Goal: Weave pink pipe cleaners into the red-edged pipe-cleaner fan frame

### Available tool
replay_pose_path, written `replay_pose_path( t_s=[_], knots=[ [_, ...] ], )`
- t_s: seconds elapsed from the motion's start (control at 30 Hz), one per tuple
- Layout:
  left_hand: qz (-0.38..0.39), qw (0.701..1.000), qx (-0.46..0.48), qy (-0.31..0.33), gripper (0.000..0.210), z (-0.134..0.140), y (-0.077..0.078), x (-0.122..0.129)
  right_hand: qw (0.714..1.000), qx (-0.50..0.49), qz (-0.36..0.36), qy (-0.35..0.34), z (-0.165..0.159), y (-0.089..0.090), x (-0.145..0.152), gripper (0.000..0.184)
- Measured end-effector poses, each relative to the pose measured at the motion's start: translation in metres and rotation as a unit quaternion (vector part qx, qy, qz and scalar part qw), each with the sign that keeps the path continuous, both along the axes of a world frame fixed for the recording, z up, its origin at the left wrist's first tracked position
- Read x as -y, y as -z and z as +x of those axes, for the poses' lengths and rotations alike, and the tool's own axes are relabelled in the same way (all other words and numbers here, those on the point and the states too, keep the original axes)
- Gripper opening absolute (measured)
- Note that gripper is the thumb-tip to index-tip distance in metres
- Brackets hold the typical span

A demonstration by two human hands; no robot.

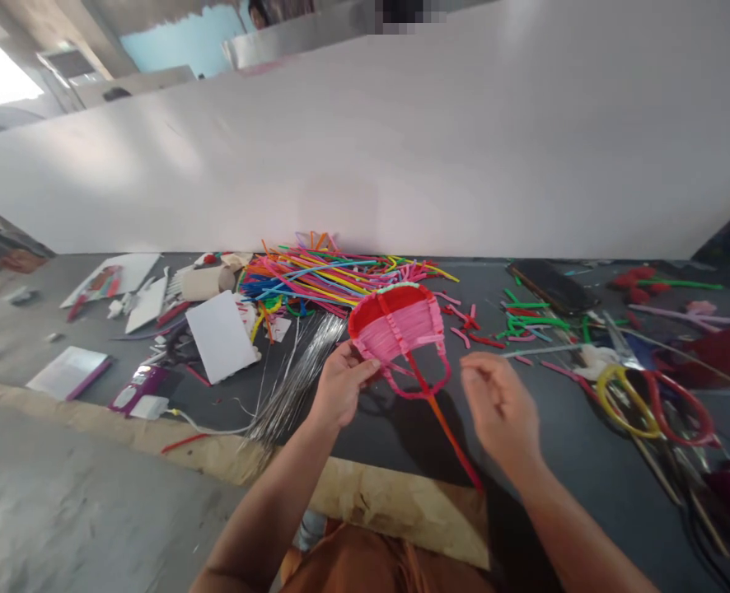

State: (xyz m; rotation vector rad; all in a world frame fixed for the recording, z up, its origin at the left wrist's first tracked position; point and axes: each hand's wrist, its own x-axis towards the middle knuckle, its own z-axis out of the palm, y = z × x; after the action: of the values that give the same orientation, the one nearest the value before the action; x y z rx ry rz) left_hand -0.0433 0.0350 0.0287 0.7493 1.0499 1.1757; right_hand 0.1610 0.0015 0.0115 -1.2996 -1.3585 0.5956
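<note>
A pink and red fan-shaped craft piece (395,325), made of wound pipe cleaners, is held up over the dark table by my left hand (343,380). My left thumb and fingers pinch its lower left edge. From its underside a red-orange stem (451,432) slants down toward the table's front edge, past a pink looped outline. My right hand (501,408) is raised just right of the piece, apart from it, with the fingers curled and thumb against them. Whether something thin sits in that pinch cannot be made out.
Behind lies a heap of coloured pipe cleaners (315,276), with a bundle of thin wires (303,362) before it. Scissors (655,403) and cut pieces lie right. A white card (222,336) and a purple device (136,391) lie left. A white partition (402,148) stands behind.
</note>
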Motion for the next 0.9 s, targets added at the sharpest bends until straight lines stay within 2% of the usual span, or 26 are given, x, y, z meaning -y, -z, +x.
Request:
replay_pose_path(
  t_s=[0.03,0.07,0.13,0.2,0.27,0.37,0.57,0.63,0.77,0.9],
  knots=[
    [-0.009,1.0,0.013,0.013,0.035,-0.001,-0.002,-0.002,0.994,-0.092,-0.054,0.017,0.008,0.002,-0.007,0.014],
    [-0.018,0.999,0.024,0.027,0.034,-0.002,-0.005,-0.003,0.978,-0.187,-0.096,0.005,0.015,0.004,-0.014,0.017],
    [-0.032,0.997,0.039,0.059,0.032,0.0,-0.007,-0.004,0.928,-0.298,-0.204,-0.094,0.022,0.006,-0.023,0.026],
    [-0.044,0.994,0.054,0.086,0.032,0.006,-0.008,-0.003,0.869,-0.336,-0.296,-0.21,0.021,0.006,-0.025,0.031],
    [-0.051,0.991,0.066,0.104,0.034,0.013,-0.007,-0.001,0.815,-0.344,-0.354,-0.302,0.016,0.005,-0.022,0.034],
    [-0.05,0.988,0.076,0.123,0.04,0.02,-0.003,0.002,0.765,-0.371,-0.381,-0.362,0.01,0.009,-0.016,0.035],
    [-0.076,0.983,0.074,0.148,0.045,0.022,0.009,0.001,0.757,-0.386,-0.38,-0.365,0.011,0.024,-0.012,0.031],
    [-0.084,0.982,0.071,0.152,0.045,0.022,0.012,0.001,0.768,-0.364,-0.389,-0.356,0.01,0.026,-0.012,0.028],
    [-0.079,0.981,0.085,0.158,0.044,0.027,0.013,0.003,0.8,-0.346,-0.357,-0.335,0.008,0.033,-0.014,0.029],
    [-0.08,0.98,0.124,0.137,0.037,0.031,0.009,0.005,0.795,-0.353,-0.364,-0.333,0.006,0.034,-0.016,0.035]
  ],
)
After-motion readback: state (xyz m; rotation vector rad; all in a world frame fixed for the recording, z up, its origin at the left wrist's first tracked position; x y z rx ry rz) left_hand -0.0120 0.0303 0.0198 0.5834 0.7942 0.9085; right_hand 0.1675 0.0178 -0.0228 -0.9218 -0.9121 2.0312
